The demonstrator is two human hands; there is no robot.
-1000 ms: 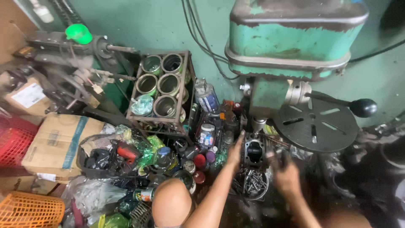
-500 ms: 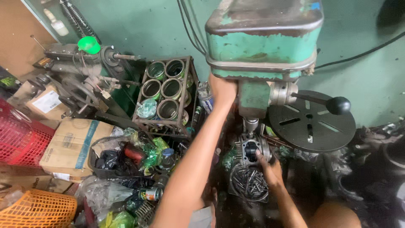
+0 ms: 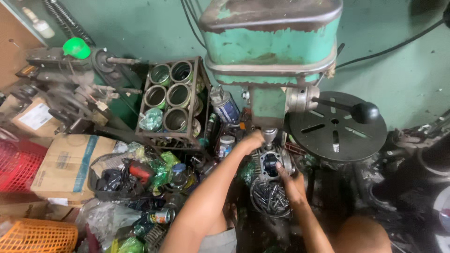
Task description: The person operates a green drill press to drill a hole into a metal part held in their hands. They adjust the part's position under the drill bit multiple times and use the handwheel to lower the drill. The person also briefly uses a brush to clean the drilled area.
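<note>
- Green drill press (image 3: 272, 51), paint chipped and rusted, filling the top centre; everything below placed against it.
- Round slotted black plate (image 3: 336, 127) just right of the press column, with a black-knobbed feed lever (image 3: 364, 112) reaching out across it.
- Metal rack (image 3: 173, 100) of open tin cans left of the press, leaning against the green wall.
- Cardboard box (image 3: 65, 164) well left of the press and lower, a red crate and an orange basket beyond it at the frame edge.
- Heap of bottles, plastic bags and spray cans between the rack and the foot of the press.
- Round tin of dark screws and bits (image 3: 271, 199) directly below the press spindle.
- Grey finned metal cylinder part (image 3: 269, 164) sitting right under the chuck (image 3: 269, 136), its dark bore facing up.
- Left hand (image 3: 251, 140) raised to the left of the chuck, fingers curled and resting on the upper left rim of the part; whether clenched round anything, cannot tell.
- Right hand (image 3: 289, 182) at the lower right of the part, fingers stretched forward with tips pressed on its rim beside the bore; a loose steadying touch, not a closed fist.
</note>
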